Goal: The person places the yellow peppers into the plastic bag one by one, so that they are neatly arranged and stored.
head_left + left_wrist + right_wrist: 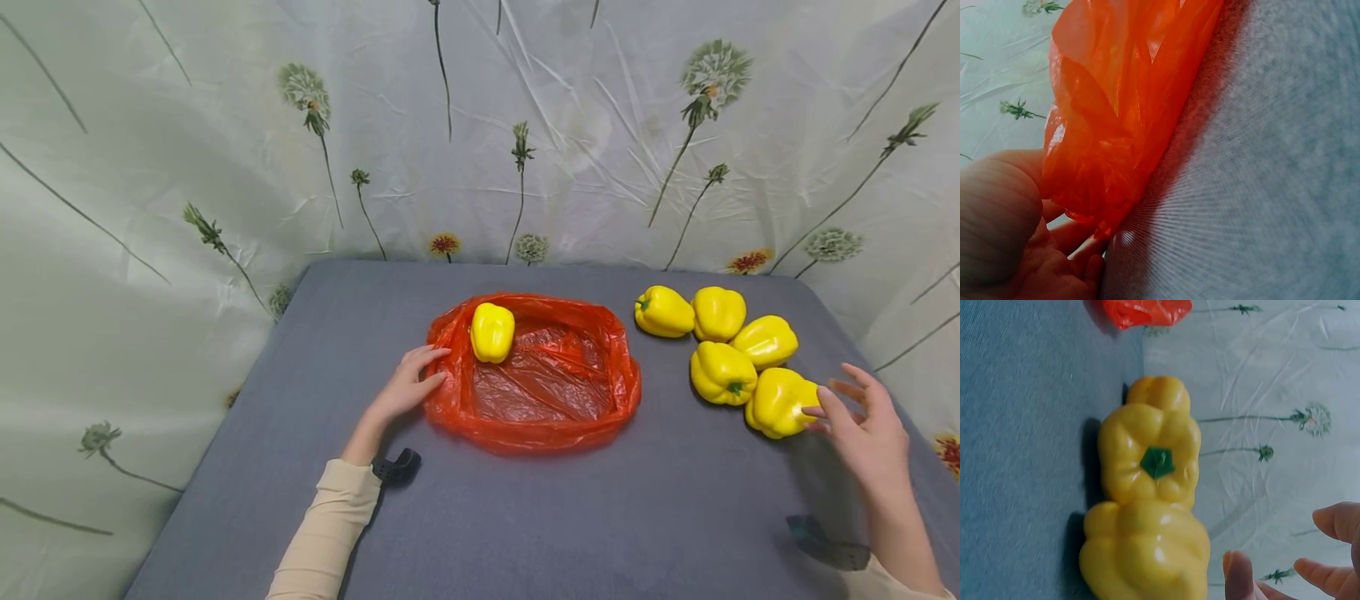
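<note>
A red plastic bag (517, 437) lies spread on the table with its mouth facing up and its rim folded outward. Inside at its left end rests one yellow bell pepper (492, 333). My left hand (408, 382) touches the bag's left side, thumb and fingers extended against the plastic. Several more yellow bell peppers (722, 372) lie grouped to the right of the bag. Beside the nearest pepper (782, 403), my right hand (870, 433) is raised with fingers spread and nothing in its grasp. The right wrist view shows its fingertips (1238, 575) close to that pepper (1147, 553).
The grey table (570, 525) reaches back to a pale curtain (450, 167) printed with dandelions, which also hangs along both sides. Dark wrist bands (397, 468) sit at both of my wrists.
</note>
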Demonstrator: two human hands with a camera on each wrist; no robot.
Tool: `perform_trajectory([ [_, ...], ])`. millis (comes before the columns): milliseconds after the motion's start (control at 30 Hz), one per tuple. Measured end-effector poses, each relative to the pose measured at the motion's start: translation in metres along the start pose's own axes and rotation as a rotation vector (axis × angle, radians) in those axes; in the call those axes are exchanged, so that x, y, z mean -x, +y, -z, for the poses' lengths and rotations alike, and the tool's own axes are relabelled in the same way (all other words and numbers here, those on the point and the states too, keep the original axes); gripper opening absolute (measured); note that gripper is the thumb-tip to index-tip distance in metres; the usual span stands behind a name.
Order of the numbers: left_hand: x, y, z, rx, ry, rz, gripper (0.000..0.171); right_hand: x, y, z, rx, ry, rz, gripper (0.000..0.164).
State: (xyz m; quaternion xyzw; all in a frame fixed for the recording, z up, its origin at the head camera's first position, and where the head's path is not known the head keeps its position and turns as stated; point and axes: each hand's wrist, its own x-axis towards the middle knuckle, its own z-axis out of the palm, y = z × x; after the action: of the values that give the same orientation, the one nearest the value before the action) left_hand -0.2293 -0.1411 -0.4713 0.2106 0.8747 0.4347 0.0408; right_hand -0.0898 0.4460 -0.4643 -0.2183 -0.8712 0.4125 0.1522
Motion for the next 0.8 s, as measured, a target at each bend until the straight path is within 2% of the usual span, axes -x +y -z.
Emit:
perform_trajectory([
  [67, 0.000, 0.000, 0.000, 0.001, -0.001, 0.005, 0.044, -0.010, 0.021, -0.001, 0.045, 0.040, -0.018, 0.062],
  [200, 0.001, 0.001, 0.000, -0.003, -0.003, 0.006, 0.044, -0.008, 0.031, 0.001, 0.144, 0.076, -0.035, 0.064],
  [267, 0.001, 0.001, 0.000, 0.002, -0.005, 0.009, 0.044, -0.006, 0.031, 0.003, 0.184, 0.075, -0.040, 0.066],
  [367, 0.001, 0.001, 0.000, 0.006, -0.008, 0.007, 0.044, 0.003, 0.017, 0.004, 0.232, 0.056, -0.083, 0.070],
  [500, 0.001, 0.001, 0.000, 0.002, -0.007, 0.004, 0.044, 0.019, -0.020, 0.010, 0.275, -0.052, -0.117, 0.073],
  [600, 0.001, 0.001, 0.000, 0.001, -0.005, 0.010, 0.044, 0.028, -0.044, 0.013, 0.304, -0.167, -0.111, 0.072],
  [700, 0.001, 0.000, 0.000, 0.001, -0.007, 0.013, 0.044, 0.032, -0.052, 0.011, 0.320, -0.254, -0.117, 0.072],
  [800, 0.001, 0.000, 0.000, 0.008, -0.010, 0.013, 0.045, 0.032, -0.052, 0.008, 0.298, -0.304, -0.104, 0.073],
])
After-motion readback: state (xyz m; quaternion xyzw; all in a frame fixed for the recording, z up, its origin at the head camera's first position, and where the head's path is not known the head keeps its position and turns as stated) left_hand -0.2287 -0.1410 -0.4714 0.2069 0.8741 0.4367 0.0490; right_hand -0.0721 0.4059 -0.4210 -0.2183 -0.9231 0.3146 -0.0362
